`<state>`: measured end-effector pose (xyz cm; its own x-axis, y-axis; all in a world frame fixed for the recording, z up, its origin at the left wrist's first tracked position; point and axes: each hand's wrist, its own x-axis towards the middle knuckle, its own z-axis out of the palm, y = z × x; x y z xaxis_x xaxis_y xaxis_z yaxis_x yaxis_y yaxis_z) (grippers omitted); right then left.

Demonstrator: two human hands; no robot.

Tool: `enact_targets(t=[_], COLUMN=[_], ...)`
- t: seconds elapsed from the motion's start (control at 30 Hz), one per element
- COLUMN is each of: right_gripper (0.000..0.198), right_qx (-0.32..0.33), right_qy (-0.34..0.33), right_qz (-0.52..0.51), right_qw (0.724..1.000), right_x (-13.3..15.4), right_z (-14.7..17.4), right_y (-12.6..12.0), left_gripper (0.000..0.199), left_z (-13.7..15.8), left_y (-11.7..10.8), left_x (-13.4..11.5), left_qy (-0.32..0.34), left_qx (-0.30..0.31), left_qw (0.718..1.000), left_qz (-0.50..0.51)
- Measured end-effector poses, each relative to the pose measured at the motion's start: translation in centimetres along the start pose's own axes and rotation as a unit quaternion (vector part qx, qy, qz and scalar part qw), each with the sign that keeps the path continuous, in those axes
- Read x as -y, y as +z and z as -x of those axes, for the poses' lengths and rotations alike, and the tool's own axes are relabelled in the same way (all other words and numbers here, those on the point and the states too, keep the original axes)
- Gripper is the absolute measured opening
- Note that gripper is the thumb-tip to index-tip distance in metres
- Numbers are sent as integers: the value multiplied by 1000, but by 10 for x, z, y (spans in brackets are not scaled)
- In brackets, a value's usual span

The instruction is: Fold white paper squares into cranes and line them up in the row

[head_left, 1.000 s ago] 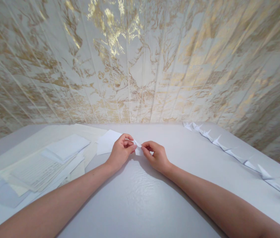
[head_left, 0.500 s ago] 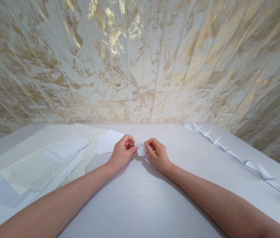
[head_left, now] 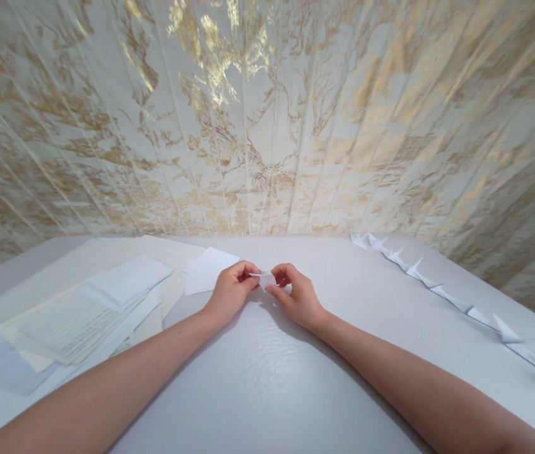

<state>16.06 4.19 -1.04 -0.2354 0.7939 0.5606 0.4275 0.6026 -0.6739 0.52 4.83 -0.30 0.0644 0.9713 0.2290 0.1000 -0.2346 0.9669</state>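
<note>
A small folded piece of white paper [head_left: 266, 280] is held up between my two hands, just above the table. My left hand [head_left: 234, 291] pinches its left side between thumb and fingers. From the other side, my right hand [head_left: 297, 294] grips the paper's right edge, thumb below and curled fingers above. The fingers cover part of the paper, so its full shape is hidden. Just behind my left hand lies a larger white sheet [head_left: 208, 270].
Overlapping papers [head_left: 73, 328], some with writing, spread over the table's left side, with folded white sheets [head_left: 132, 277] on top. Folded paper cranes [head_left: 506, 328] stand in a row along the right edge. A gold-patterned curtain [head_left: 267, 126] hangs behind the pale table [head_left: 267, 391].
The paper has turned and tilted between my fingers, showing a narrower face. My right thumb and fingers have shifted left along it, and both hands have moved slightly closer together.
</note>
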Motion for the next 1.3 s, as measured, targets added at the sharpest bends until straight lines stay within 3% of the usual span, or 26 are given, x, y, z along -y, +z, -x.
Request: enact_targets(t=[0.17, 0.3, 0.47, 0.63, 0.8, 1.0, 1.13, 1.3], right_gripper=[2, 7, 9, 11, 10, 10, 10, 7], right_qx=[-9, -35, -43, -38, -35, -54, -46, -32], right_qy=[14, -27, -91, -128, -126, -125, -103, -90], right_qz=[20, 15, 35, 53, 64, 98, 41, -7], right_qw=[1000, 999, 994, 990, 989, 986, 993, 995], right_x=[-4, -6, -8, -9, -7, -5, -5, -5], right_z=[-2, -1, 2, 3, 3, 3, 2, 1], right_y=[2, 1, 2, 3, 1, -1, 0, 1], left_gripper=[5, 14, 17, 17, 20, 21, 12, 15], left_z=[1, 6, 10, 8, 6, 7, 7, 5], left_y=[0, 1, 2, 2, 3, 6, 9, 8], left_x=[2, -6, -11, -8, -6, -5, -8, -7], left_qy=[13, 69, 94, 76, 52, -28, -70, -109], left_qx=[19, 35, -5, -25, -4, 43, 52, 64], left_qw=[999, 990, 972, 969, 983, 998, 993, 979], left_qz=[-27, -116, -217, -235, -178, -35, 78, 157])
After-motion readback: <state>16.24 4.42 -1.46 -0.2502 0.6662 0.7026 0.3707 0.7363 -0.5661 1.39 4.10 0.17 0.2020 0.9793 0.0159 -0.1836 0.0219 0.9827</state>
